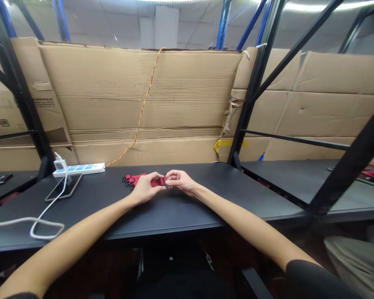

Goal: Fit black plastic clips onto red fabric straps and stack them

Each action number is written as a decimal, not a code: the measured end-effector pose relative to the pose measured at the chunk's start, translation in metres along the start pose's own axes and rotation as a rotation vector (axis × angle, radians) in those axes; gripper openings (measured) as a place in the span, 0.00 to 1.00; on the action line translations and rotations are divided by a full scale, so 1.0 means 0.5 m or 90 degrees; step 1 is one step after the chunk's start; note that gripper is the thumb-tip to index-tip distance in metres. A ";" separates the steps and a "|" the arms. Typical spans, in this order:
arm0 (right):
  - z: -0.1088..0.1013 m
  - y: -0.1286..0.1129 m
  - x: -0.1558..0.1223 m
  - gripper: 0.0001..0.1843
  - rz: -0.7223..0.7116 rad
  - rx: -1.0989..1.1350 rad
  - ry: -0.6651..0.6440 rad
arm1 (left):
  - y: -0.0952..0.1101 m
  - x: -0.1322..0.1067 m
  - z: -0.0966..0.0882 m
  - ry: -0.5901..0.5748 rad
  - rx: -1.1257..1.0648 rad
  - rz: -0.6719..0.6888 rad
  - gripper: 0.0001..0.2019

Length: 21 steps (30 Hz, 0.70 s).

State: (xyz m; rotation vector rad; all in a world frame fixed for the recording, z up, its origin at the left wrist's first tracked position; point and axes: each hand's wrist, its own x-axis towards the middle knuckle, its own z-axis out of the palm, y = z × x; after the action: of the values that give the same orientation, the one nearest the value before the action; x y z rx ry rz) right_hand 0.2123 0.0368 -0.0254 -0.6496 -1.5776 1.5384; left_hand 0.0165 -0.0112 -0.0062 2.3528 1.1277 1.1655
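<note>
1. The left hand (145, 189) pinches a red webbing strap (157, 182) between thumb and fingers, above the far half of the black desk (174, 211).
2. The right hand (180, 182) pinches the strap's dark end, just beside the left hand.
3. Black clips (127, 180) lie on the desk, left of both hands.
4. A power strip (79, 169), smartphone (64, 187) and white cable (46, 226) lie toward the desk's left end.

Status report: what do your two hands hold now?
Left hand pinching red strap. Right hand at its black clip. More red straps alongside. Phone off to left.
</note>
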 end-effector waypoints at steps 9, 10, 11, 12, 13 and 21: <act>-0.005 -0.006 -0.003 0.21 0.022 -0.015 -0.024 | -0.014 -0.001 0.002 -0.012 0.003 -0.058 0.20; -0.005 -0.006 -0.003 0.21 0.021 -0.015 -0.021 | -0.016 -0.002 0.003 -0.002 0.007 -0.053 0.19; -0.005 -0.006 -0.002 0.21 0.019 -0.016 -0.017 | -0.018 -0.002 0.004 0.008 0.014 -0.047 0.18; -0.006 -0.006 -0.002 0.21 0.018 -0.018 -0.013 | -0.019 -0.002 0.005 0.016 0.023 -0.040 0.18; -0.007 -0.005 -0.001 0.21 0.017 -0.021 -0.011 | -0.019 -0.002 0.005 0.020 0.031 -0.032 0.17; -0.007 0.001 0.000 0.19 -0.012 -0.054 -0.032 | -0.014 -0.004 0.009 -0.047 0.039 0.056 0.11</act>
State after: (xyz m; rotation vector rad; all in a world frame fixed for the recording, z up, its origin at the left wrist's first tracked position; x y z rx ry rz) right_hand 0.2152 0.0387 -0.0261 -0.6467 -1.6898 1.4908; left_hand 0.0156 -0.0077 -0.0139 2.4924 1.0603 1.0775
